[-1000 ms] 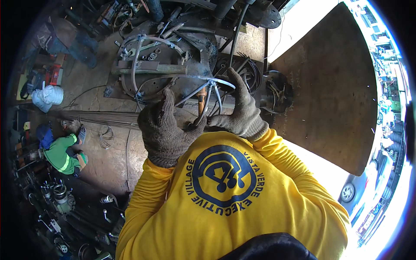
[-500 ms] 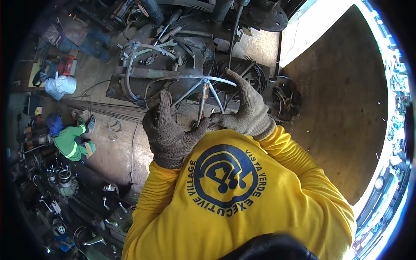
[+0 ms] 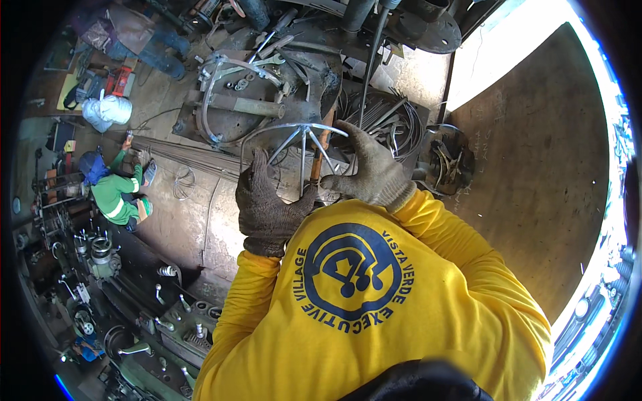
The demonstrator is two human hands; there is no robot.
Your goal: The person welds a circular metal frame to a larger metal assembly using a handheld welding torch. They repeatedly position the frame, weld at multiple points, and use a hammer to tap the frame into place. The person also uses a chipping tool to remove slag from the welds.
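An arched metal frame [image 3: 304,127] with thin spokes fanning from a joint near its top is held in front of my chest. On its left side my left hand [image 3: 271,207], in a dark knitted glove, is closed, index finger up along the arch and thumb near the lower spoke ends. At the other side my right hand [image 3: 378,167], in a lighter grey-brown glove, grips the frame near the arch's right end. My palms hide the lower parts of the frame. Behind the spokes stands a rusty orange bar [image 3: 324,148].
Beyond, a steel workbench [image 3: 311,63] carries a curved metal ring [image 3: 204,100], a pipe [image 3: 257,105] and a wrench [image 3: 267,59]. Coiled wire [image 3: 414,123] lies right of it. A co-worker in green [image 3: 114,194] crouches left near long rods [image 3: 194,156]. Plywood [image 3: 528,147] fills the right.
My view has shifted, so the surroundings sit further right. The frame has moved left against the bench and tilted slightly, still in both hands. The co-worker's arm now reaches toward the rods.
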